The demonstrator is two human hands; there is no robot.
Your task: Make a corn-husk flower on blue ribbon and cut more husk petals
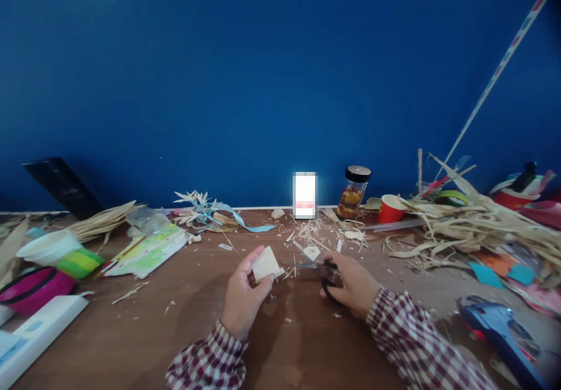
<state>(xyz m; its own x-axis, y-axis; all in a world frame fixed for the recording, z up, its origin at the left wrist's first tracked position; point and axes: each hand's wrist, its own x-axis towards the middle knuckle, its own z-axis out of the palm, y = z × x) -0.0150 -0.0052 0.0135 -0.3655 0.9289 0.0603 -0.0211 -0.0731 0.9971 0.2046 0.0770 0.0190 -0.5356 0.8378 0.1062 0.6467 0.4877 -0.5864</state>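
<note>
The left hand (245,290) pinched a small, pale, flat piece of husk-like material (264,265), its thumb over the lower edge and its fingers behind. The right hand (354,286) gripped a pair of black-handled metal scissors (328,280), its fingers wrapped about the handles. The blades pointed left toward the pale piece without touching it; how far they were parted was hard to tell.

For what looked like trimming, the hold seemed sound: the piece's upper part stood free of the left thumb, leaving an edge to cut. A clean cut called for the blades to meet that free edge squarely, well clear of the left fingertips, with the left hand turning the piece rather than the right wrist twisting. The piece looked thin and probably stiff, so short snips would likely have split it less than one hard squeeze.

Just beyond the hands, pale, thin shavings (312,230) littered the brown wooden counter (144,343); offcuts were best kept from mixing with the good piece. Farther out to the right of the right hand lay a heap of long, dry, tan husk strips (473,226), and nearer, a blue glue gun (499,323), whose nozzle the right forearm would have done well to avoid.
</note>
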